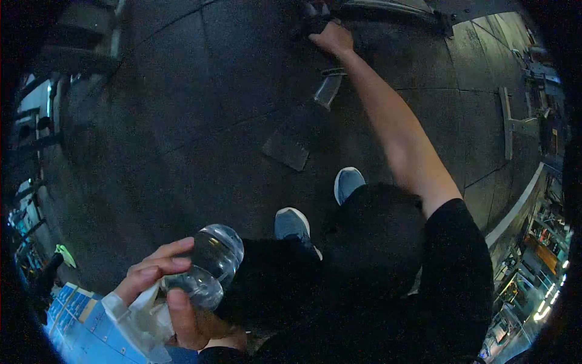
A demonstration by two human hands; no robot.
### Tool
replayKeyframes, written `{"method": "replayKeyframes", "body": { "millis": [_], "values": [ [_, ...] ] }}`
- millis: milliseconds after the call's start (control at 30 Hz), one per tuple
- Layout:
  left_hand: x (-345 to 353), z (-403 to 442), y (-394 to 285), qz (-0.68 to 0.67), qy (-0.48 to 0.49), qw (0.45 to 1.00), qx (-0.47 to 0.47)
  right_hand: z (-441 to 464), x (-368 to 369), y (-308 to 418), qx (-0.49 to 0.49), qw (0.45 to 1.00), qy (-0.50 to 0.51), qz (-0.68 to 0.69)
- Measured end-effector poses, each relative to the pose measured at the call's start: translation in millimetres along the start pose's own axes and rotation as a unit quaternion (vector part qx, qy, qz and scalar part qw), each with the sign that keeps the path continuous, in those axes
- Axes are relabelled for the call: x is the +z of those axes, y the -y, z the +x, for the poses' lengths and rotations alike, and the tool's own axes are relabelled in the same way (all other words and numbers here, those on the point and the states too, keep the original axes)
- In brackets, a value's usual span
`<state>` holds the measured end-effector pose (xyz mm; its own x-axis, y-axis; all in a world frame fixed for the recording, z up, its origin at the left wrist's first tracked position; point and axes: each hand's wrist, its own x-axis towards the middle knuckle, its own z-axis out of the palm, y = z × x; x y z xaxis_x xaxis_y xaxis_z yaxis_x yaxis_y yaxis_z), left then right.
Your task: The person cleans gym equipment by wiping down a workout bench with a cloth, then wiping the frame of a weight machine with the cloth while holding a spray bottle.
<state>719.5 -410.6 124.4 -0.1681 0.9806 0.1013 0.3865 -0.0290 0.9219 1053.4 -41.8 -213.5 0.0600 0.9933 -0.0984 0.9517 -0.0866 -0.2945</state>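
Left hand grips one bottle, one white wad; right hand meets one dark object, grip unclear.

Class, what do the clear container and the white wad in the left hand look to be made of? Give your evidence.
Clear container: probably smooth, glossy plastic, being see-through with bright highlights; glass can't be ruled out.
White wad in the left hand: matt tissue or thin cloth, judging by its soft, crumpled folds; which one is unclear.

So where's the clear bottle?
In the head view, the clear bottle is at the lower left, in the left hand beside something white, left of the shoes.
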Motion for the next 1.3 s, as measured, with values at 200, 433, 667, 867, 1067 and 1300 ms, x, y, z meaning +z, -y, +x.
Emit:
{"method": "replayKeyframes", "body": {
  "millis": [200, 433, 667, 867, 1067, 1300],
  "values": [
    [-20.7, -12.2, 9.2, -0.047, 0.053, 0.993, 0.092, -115.2, 6.8, -4.9, 0.121, 0.983, 0.006, 0.138],
    [-17.8, 1.1, 2.7, -0.041, 0.09, 0.991, 0.092, -240.5, 34.4, -5.2, -0.081, 0.96, -0.073, 0.257],
    [-10.8, 5.1, 5.3, -0.014, 0.061, 0.996, 0.067, -269.4, 72.8, -39.9, -0.201, 0.977, -0.052, 0.053],
    [-1.8, 5.2, -4.8, -0.027, 0.042, 0.998, 0.028, -309.0, 47.4, -11.6, -0.239, 0.947, 0.182, -0.116],
    [5.0, 17.2, -5.3, 0.009, 0.041, 0.999, 0.002, -288.7, 70.7, 4.4, -0.463, 0.858, 0.208, -0.075],
    [15.1, 16.5, -4.0, 0.007, 0.039, 0.999, -0.001, -255.4, 53.3, 50.8, -0.482, 0.844, 0.234, -0.015]
  ]
}}
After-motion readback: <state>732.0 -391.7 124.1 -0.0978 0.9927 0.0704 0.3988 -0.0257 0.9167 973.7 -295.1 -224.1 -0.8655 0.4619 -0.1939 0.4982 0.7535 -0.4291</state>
